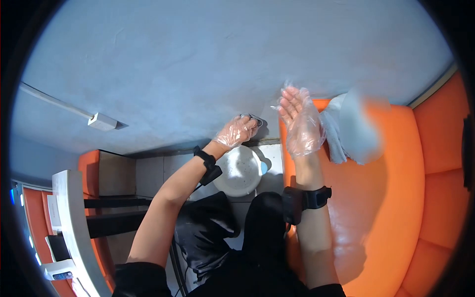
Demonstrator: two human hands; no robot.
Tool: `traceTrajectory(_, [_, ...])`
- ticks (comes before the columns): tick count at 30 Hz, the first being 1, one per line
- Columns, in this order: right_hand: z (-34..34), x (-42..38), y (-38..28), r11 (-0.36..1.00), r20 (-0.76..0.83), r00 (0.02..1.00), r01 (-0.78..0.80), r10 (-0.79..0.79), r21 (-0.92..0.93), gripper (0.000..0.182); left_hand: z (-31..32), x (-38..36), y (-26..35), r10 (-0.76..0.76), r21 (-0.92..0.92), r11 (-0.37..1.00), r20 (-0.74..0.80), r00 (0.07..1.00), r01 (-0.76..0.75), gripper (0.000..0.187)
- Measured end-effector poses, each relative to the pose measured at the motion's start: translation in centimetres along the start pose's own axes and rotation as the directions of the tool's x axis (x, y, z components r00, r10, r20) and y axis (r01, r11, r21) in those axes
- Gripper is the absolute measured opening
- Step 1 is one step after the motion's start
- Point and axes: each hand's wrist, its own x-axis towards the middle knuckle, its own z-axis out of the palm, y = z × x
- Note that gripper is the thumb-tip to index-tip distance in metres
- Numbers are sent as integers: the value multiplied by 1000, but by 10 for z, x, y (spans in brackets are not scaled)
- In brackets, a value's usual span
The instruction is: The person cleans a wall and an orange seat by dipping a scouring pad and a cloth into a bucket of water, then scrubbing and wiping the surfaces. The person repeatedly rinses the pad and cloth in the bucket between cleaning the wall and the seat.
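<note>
My left hand (236, 132), in a clear plastic glove, is closed with its fingers against the foot of the blue-grey wall. A small dark grey thing (257, 120) shows at its fingertips, too little of it to name. Just below that hand, on the floor, stands a round white bucket (218, 182) with a light blue piece (263, 168) at its right side. My right hand (301, 123), gloved the same way, is held up over the seat's edge, palm showing and fingers stretched out, holding nothing. A grey-blue cloth (334, 133) lies on the orange seat beside it, partly blurred.
The wall (198, 64) spans the view ahead, with a white socket box (103, 122) on its left. An orange padded bench (376, 218) is close on my right. To the left stand a white-topped table (74, 213) and another orange seat (89, 171).
</note>
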Motion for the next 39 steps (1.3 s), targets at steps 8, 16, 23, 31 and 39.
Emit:
traceTrajectory(8, [4,0,10,999,-2,999,-37,37,-15,40,-40,21,4,-9,-71,997,-214,977,-6,31])
traceTrajectory(16, [0,3,5,1000,-45,999,-26,27,13,38,-52,21,20,-49,-47,998,-211,976,40,29])
traceTrajectory(23, [3,-1,10,999,-7,999,-48,47,-13,38,-7,-2,18,-332,-185,927,-1,943,326,23])
traceTrajectory(31, [7,-2,15,999,-43,999,-31,29,-36,35,-43,16,25,-252,-153,962,-189,949,225,21])
traceTrajectory(39, [6,-1,28,998,-50,998,-48,46,-43,34,-50,24,29,-277,-259,944,-281,919,205,19])
